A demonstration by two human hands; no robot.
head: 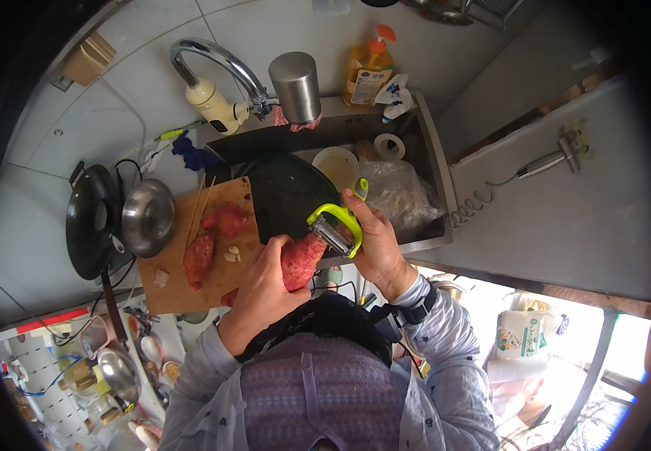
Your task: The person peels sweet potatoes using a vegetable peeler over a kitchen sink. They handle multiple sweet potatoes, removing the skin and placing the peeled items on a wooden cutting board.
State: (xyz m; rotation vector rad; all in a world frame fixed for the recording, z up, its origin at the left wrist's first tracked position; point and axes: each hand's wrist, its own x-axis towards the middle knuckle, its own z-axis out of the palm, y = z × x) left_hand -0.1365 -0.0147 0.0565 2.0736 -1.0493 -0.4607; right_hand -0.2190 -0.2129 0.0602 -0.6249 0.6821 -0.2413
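Observation:
My left hand [263,293] grips a red-skinned sweet potato [301,262], its tip pointing up towards the sink. In my right hand [379,248] is a lime-green peeler [334,228], its metal blade close to or against the sweet potato's upper end; actual contact cannot be told. To the left, a wooden cutting board [162,296] bears more sweet potatoes [199,260], a pair of wooden chopsticks [197,208] and several garlic cloves [232,253]. Beyond my hands, a dark round basin [280,186] sits in the steel sink.
The sink [435,146] also holds a white bowl [335,164] and a clear plastic bag [399,194]. A faucet [218,51] and orange pump bottle [366,73] stand behind. A wok [90,225] and metal bowl [148,217] lie left of the board.

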